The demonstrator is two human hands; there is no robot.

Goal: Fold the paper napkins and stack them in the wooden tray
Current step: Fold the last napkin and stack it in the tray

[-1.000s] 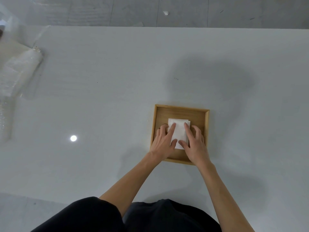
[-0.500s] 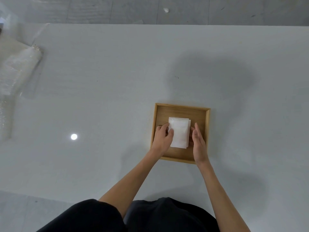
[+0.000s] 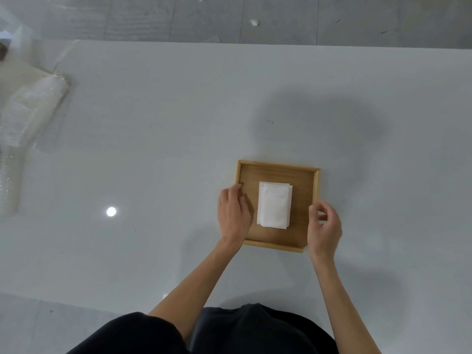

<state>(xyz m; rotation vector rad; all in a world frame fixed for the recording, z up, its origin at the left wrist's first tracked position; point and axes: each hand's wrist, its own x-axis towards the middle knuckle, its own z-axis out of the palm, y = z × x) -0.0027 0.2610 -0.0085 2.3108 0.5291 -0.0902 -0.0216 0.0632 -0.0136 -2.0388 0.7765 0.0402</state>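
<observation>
A square wooden tray lies on the white table in front of me. A small stack of folded white paper napkins sits in its middle, edges slightly uneven, with nothing touching it. My left hand lies over the tray's left rim, fingers curled on the edge. My right hand pinches the right rim between thumb and fingers. Both hands are off the napkins.
A roll of clear plastic wrap lies at the far left of the table. A ceiling light reflects as a bright spot left of the tray. The table's far edge borders grey floor.
Both hands left the napkin stack and moved outward, the left to the tray's left rim, the right to its right rim. The stack stays in the tray.
</observation>
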